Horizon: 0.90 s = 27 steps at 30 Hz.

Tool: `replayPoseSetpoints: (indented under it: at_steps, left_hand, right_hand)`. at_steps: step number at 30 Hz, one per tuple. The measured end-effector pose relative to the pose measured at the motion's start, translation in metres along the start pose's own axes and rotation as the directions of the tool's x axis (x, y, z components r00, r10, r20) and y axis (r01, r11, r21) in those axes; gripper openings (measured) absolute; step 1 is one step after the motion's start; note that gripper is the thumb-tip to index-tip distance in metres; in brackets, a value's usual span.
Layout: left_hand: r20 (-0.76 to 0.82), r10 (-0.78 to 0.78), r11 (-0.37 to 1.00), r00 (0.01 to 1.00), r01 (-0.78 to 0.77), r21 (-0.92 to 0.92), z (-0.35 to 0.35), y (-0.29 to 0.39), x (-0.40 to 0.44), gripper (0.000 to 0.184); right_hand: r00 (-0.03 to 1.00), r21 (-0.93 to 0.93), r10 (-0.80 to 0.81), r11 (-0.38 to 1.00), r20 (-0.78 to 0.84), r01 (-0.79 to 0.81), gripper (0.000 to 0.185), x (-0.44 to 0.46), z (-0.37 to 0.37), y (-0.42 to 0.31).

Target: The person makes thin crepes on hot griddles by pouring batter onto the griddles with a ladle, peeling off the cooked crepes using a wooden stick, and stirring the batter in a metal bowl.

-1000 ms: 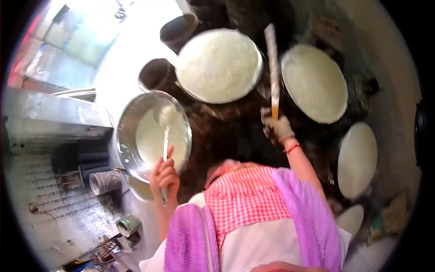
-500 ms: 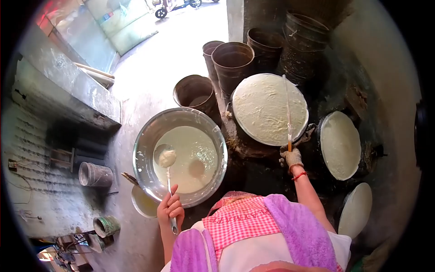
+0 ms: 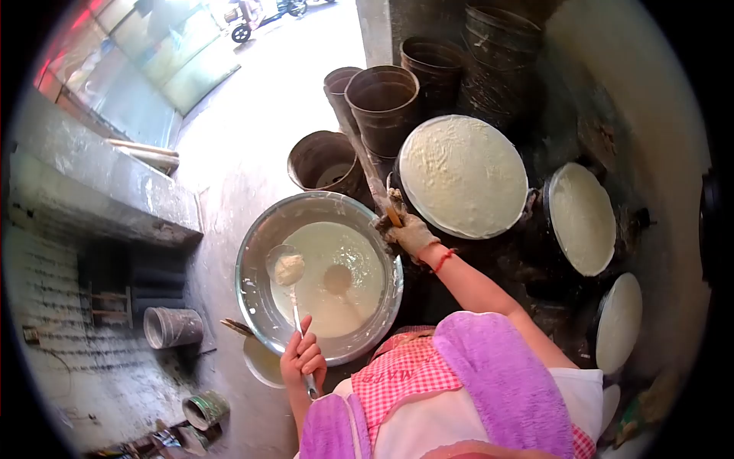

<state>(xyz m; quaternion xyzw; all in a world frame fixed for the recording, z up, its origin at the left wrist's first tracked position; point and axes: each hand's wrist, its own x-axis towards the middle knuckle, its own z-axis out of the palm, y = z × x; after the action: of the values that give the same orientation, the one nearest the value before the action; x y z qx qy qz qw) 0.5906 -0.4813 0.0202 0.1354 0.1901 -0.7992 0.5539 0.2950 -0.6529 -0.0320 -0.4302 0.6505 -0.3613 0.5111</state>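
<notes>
My left hand [image 3: 304, 361] is closed round the handle of a metal ladle [image 3: 296, 307], its index finger stretched along it. A pale lump sits in the ladle's bowl, over the white liquid [image 3: 321, 310] in a wide metal basin [image 3: 243, 283]. My right hand [image 3: 415, 234], in a soiled glove, grips the orange handle of a long thin spatula [image 3: 373, 180], which points up and left. This hand is between the basin's rim and a large round pan [image 3: 464, 177] filled with a pale layer. Part of the spatula blends into the dark surroundings.
Two more round pans, one beside [image 3: 582, 219] and one lower right [image 3: 619, 323], hold pale layers. Several dark buckets [image 3: 381, 107] stand beyond the basin. A smaller bowl [image 3: 264, 363] is partly under the basin's left side. A grey bucket [image 3: 173, 327] lies at left.
My right hand has moved left with the spatula, from the large pan's lower right to its left edge. The pan's surface looks smoother. My left hand keeps the ladle over the basin.
</notes>
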Motion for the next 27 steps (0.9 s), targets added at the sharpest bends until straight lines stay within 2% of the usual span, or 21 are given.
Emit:
replayPoseSetpoints:
  at_steps: [1, 3, 5, 7, 8, 9, 11, 12, 13, 14, 15, 17, 18, 19, 20, 21, 23, 24, 25, 26, 27]
  left_hand:
    - [-0.008, -0.02, 1.0, 1.0, 0.02, 0.015, -0.002, 0.0, 0.005, 0.04]
    - [0.035, -0.11, 0.993, 0.993, 0.109, 0.035, -0.005, 0.001, 0.019, 0.042]
    - [-0.017, -0.214, 0.975, 0.977, 0.215, 0.054, 0.007, -0.008, 0.031, 0.043]
    - [-0.024, -0.248, 0.962, 0.968, 0.249, 0.11, 0.014, -0.015, 0.055, 0.044]
    - [-0.012, -0.311, 0.941, 0.95, 0.31, 0.138, 0.021, -0.024, 0.065, 0.045]
    - [-0.017, -0.363, 0.911, 0.932, 0.358, 0.203, 0.026, -0.032, 0.076, 0.044]
    - [-0.041, -0.436, 0.84, 0.899, 0.423, 0.341, 0.043, -0.058, 0.094, 0.043]
    - [-0.05, -0.439, 0.76, 0.897, 0.401, 0.511, 0.052, -0.07, 0.101, 0.044]
    - [-0.037, -0.431, 0.665, 0.902, 0.345, 0.662, 0.058, -0.071, 0.107, 0.044]
    - [-0.023, -0.353, 0.517, 0.935, 0.215, 0.828, 0.075, -0.102, 0.101, 0.045]
    - [0.012, -0.303, 0.426, 0.953, 0.124, 0.896, 0.088, -0.115, 0.094, 0.046]
    - [0.173, -0.527, 0.628, 0.832, 0.245, 0.738, 0.098, -0.139, 0.099, 0.047]
    - [0.154, -0.533, 0.612, 0.832, 0.254, 0.749, 0.098, -0.154, 0.109, 0.047]
    - [0.229, -0.561, 0.648, 0.796, 0.25, 0.72, 0.095, -0.173, 0.121, 0.048]
    - [0.31, -0.58, 0.686, 0.753, 0.245, 0.685, 0.091, -0.189, 0.128, 0.049]
    - [0.302, -0.577, 0.679, 0.759, 0.24, 0.694, 0.092, -0.213, 0.13, 0.049]
    - [0.022, -0.466, 0.732, 0.884, 0.371, 0.571, 0.101, -0.252, 0.131, 0.051]
    - [-0.064, -0.513, 0.795, 0.856, 0.501, 0.342, 0.099, -0.255, 0.136, 0.051]
    - [-0.102, -0.549, 0.799, 0.83, 0.556, 0.23, 0.096, -0.269, 0.136, 0.051]
    - [-0.125, -0.554, 0.804, 0.823, 0.568, 0.177, 0.095, -0.29, 0.129, 0.05]
    - [-0.145, -0.566, 0.804, 0.812, 0.582, 0.124, 0.095, -0.308, 0.121, 0.05]
  right_hand:
    - [1.0, 0.014, 0.008, 1.0, -0.02, -0.008, 0.032, -0.005, -0.008, 0.016]
    - [0.989, 0.287, -0.099, 0.956, 0.112, 0.063, 0.028, -0.024, -0.039, 0.07]
    - [0.985, 0.511, 0.119, 0.843, 0.123, -0.166, 0.025, -0.082, -0.09, 0.072]
    - [0.972, 0.601, 0.161, 0.799, -0.174, -0.025, 0.021, -0.135, -0.135, 0.107]
    - [0.92, 0.604, 0.262, 0.796, -0.292, -0.035, 0.019, -0.165, -0.161, 0.125]
    - [0.86, 0.603, 0.263, 0.795, -0.438, 0.064, 0.017, -0.194, -0.184, 0.15]
    - [0.612, 0.596, 0.459, 0.803, -0.643, 0.024, 0.013, -0.244, -0.225, 0.182]
    - [0.532, 0.617, 0.496, 0.785, -0.686, 0.064, 0.014, -0.264, -0.246, 0.203]
    - [0.405, 0.558, 0.495, 0.829, -0.769, 0.047, 0.015, -0.268, -0.261, 0.253]
    - [0.397, 0.598, 0.527, 0.798, -0.751, 0.071, 0.019, -0.294, -0.284, 0.248]
    - [0.214, 0.425, 0.471, 0.876, -0.856, -0.228, 0.022, -0.301, -0.306, 0.299]
    - [0.095, 0.507, 0.549, 0.816, -0.831, -0.279, 0.032, -0.309, -0.333, 0.313]
    - [0.227, 0.43, 0.482, 0.869, -0.846, -0.244, 0.038, -0.297, -0.359, 0.391]
    - [0.356, 0.351, 0.399, 0.916, -0.845, -0.194, 0.045, -0.287, -0.375, 0.466]
    - [0.428, 0.547, 0.435, 0.817, -0.792, 0.181, 0.059, -0.294, -0.366, 0.383]
    - [0.435, 0.559, 0.444, 0.809, -0.783, 0.18, 0.059, -0.29, -0.37, 0.346]
    - [0.337, 0.619, 0.538, 0.757, -0.772, 0.21, 0.028, -0.28, -0.379, 0.316]
    - [0.355, 0.63, 0.543, 0.75, -0.761, 0.204, 0.028, -0.275, -0.383, 0.325]
    - [0.395, 0.683, 0.563, 0.653, -0.726, 0.326, 0.02, -0.267, -0.387, 0.335]
    - [0.439, 0.722, 0.573, 0.535, -0.692, 0.439, 0.016, -0.257, -0.392, 0.336]
    - [0.456, 0.728, 0.567, 0.527, -0.686, 0.439, 0.016, -0.249, -0.391, 0.335]
